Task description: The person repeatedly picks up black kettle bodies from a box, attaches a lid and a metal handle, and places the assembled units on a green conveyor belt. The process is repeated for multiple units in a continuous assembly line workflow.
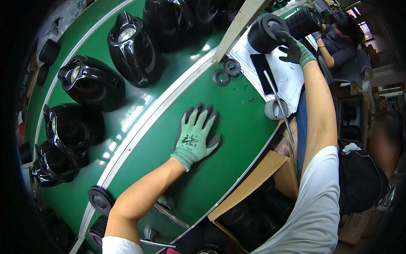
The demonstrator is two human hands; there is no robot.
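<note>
My left hand (196,133), in a green and dark grey glove, rests flat on the green work surface (237,127) with its fingers spread. Farther off to the right, my right hand (294,48) wears a matching glove. Its fingers are apart and reach to the near side of a stack of round black discs (264,34), seemingly touching it. A second stack of black discs (302,22) lies beyond. Two black rings (220,78) lie between my hands, beside white paper sheets (245,50) that bear a black phone-like slab (262,73).
Several glossy black jugs (135,51) stand on the green belt at left, past a metal rail (158,108). A thin metal rod (277,95) crosses a grey tape roll (270,110) at the table edge. Below is an open cardboard box (249,180). A co-worker (344,44) sits at far right.
</note>
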